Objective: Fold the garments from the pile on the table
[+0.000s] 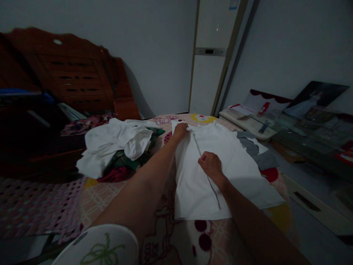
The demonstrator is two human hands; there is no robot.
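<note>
There, two hands worked one white garment (248, 180), right of centre: your left hand (181, 130) pinched its top edge, your right hand (211, 163), fingers curled closed, probably gripped one dark zip (213, 191).

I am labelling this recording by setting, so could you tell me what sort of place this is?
Probably a living room in a home: there is a carved wooden seat, a tall white unit that looks like a floor-standing air conditioner, and a white garment spread on a patterned tablecloth.

Matt white cloth garment (239, 173) – soft; glossy brown wood bench (68, 73)
</note>
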